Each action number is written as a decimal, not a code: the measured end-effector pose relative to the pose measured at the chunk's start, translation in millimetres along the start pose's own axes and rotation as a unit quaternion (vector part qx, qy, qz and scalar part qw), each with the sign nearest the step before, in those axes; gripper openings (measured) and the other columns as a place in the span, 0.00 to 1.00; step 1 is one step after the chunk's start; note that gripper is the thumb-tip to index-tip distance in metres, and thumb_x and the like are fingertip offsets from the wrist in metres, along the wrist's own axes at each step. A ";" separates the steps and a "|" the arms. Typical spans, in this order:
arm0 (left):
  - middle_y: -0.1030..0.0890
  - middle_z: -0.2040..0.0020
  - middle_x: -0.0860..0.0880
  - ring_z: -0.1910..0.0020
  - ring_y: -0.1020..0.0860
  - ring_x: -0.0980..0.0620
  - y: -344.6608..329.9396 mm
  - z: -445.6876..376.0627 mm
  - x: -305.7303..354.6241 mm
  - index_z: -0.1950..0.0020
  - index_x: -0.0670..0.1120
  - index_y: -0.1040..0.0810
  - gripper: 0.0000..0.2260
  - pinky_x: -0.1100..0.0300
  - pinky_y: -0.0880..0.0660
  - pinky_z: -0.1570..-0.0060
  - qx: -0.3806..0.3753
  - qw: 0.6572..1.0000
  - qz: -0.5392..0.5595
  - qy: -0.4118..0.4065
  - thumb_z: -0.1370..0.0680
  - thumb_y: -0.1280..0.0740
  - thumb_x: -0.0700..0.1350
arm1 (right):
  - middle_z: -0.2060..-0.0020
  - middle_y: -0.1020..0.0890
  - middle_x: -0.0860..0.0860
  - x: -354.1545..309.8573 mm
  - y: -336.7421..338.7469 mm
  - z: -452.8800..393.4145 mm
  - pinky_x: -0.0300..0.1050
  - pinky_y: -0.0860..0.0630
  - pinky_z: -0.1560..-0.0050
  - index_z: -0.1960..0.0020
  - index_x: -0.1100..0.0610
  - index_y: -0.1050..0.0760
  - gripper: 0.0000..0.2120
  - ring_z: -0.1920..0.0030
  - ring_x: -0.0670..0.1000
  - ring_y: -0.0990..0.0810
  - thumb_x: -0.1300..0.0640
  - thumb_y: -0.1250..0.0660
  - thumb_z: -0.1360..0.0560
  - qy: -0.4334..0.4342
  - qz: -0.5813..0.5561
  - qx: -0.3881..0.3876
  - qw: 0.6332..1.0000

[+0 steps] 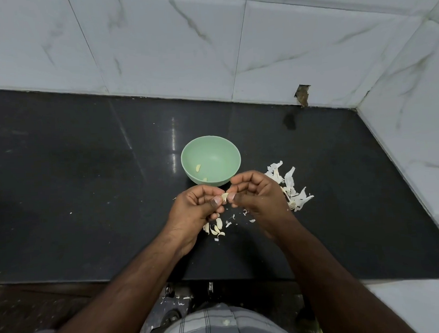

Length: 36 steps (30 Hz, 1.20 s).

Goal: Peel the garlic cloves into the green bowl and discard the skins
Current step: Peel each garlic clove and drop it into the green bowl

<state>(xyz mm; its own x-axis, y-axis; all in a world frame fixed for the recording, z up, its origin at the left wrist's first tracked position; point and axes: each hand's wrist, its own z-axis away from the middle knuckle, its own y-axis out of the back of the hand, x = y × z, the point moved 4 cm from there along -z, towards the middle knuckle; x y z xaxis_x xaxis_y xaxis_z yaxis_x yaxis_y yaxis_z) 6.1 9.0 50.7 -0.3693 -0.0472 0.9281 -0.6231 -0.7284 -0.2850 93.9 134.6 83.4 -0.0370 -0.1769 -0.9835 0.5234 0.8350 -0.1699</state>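
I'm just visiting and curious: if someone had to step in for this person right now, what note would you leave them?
Left hand and right hand pinch one garlic clove between them, just in front of the green bowl.
Done: two peeled pieces lie in the bowl.
Left: finish this clove; unpeeled cloves wait on the black counter under the left hand.
Skins are piled right of the bowl, not yet discarded.
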 end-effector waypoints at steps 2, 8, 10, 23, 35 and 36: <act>0.17 0.65 0.47 0.68 0.22 0.55 -0.4 0.4 -0.1 0.52 0.39 0.19 0.05 0.66 0.26 0.68 0.007 1.000 -0.002 -0.005 0.22 0.32 0.31 | 0.64 0.18 0.55 0.3 -1.2 0.2 0.39 0.22 0.62 0.51 0.63 0.23 0.13 0.66 0.48 0.20 0.69 0.28 0.34 0.011 0.021 0.008 1.000; 0.17 0.60 0.42 0.62 0.20 0.53 -3.5 -0.2 0.4 0.49 0.38 0.19 0.06 0.65 0.24 0.62 -0.012 0.999 -0.015 -0.032 0.24 0.30 0.30 | 0.66 0.19 0.54 -0.2 -6.6 2.2 0.38 0.25 0.65 0.51 0.61 0.25 0.12 0.70 0.46 0.24 0.68 0.31 0.34 0.001 0.007 0.022 1.000; 0.16 0.59 0.43 0.60 0.19 0.53 -4.4 -1.3 2.9 0.51 0.39 0.18 0.08 0.64 0.23 0.60 -0.008 0.997 -0.048 -0.053 0.26 0.28 0.30 | 0.65 0.20 0.53 -0.2 -7.7 2.4 0.39 0.25 0.64 0.51 0.61 0.25 0.11 0.70 0.46 0.24 0.70 0.31 0.31 0.001 0.028 0.030 0.999; 0.15 0.61 0.45 0.68 0.23 0.58 5.0 -3.3 7.3 0.50 0.43 0.14 0.05 0.67 0.27 0.66 0.002 0.996 -0.081 -0.030 0.23 0.29 0.37 | 0.55 0.17 0.50 -0.5 2.4 1.4 0.33 0.24 0.51 0.42 0.57 0.18 0.17 0.57 0.44 0.17 0.70 0.28 0.28 0.066 0.233 0.008 0.970; 0.16 0.63 0.44 0.71 0.25 0.57 0.8 -3.1 3.0 0.52 0.39 0.15 0.04 0.66 0.30 0.70 0.017 0.999 -0.044 -0.008 0.22 0.30 0.36 | 0.69 0.16 0.41 4.4 -1.3 1.0 0.30 0.26 0.60 0.54 0.55 0.16 0.12 0.66 0.36 0.19 0.70 0.25 0.30 0.034 0.192 0.072 0.978; 0.16 0.63 0.44 0.71 0.25 0.56 1.1 -3.7 1.6 0.51 0.38 0.15 0.04 0.66 0.30 0.70 0.019 0.999 -0.039 -0.006 0.22 0.30 0.36 | 0.68 0.16 0.41 4.6 -0.9 0.6 0.30 0.26 0.59 0.54 0.56 0.15 0.11 0.66 0.36 0.19 0.70 0.25 0.30 0.037 0.194 0.078 0.977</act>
<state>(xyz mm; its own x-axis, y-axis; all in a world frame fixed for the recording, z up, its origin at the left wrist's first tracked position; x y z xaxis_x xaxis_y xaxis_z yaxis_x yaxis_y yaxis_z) 2.2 10.6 51.0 -0.3113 0.0025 0.9503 -0.6232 -0.7555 -0.2022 93.8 132.7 79.0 0.1328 0.1803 -0.9746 0.6336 0.7408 0.2233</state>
